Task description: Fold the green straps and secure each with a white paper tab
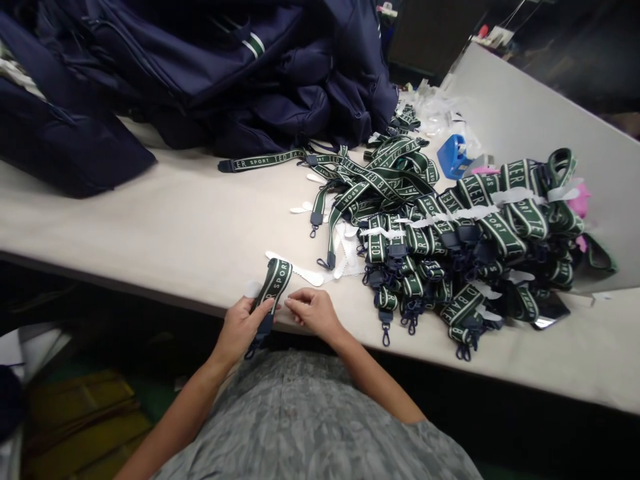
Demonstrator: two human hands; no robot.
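Observation:
Near the table's front edge, my left hand [241, 328] is closed on a folded green webbing strap [279, 277] with white edging and lettering. The strap's dark clip end hangs below my fingers. Just right of it, my right hand [314, 311] is closed in a pinch, its fingertips close to the strap; what they hold, if anything, is too small to make out. Behind the strap a white serrated strip [309, 275] lies on the table. To the right is a big heap of rolled straps [465, 230] with dark clips, several bound with white strips.
Loose straps [385, 177] lie tangled at the back middle, with more white strips [347, 250] beside them. Navy bags [240, 73] are piled at the back left. A blue tape dispenser [454, 157], clear plastic and a phone [551, 312] are on the right, by a pale partition [540, 127].

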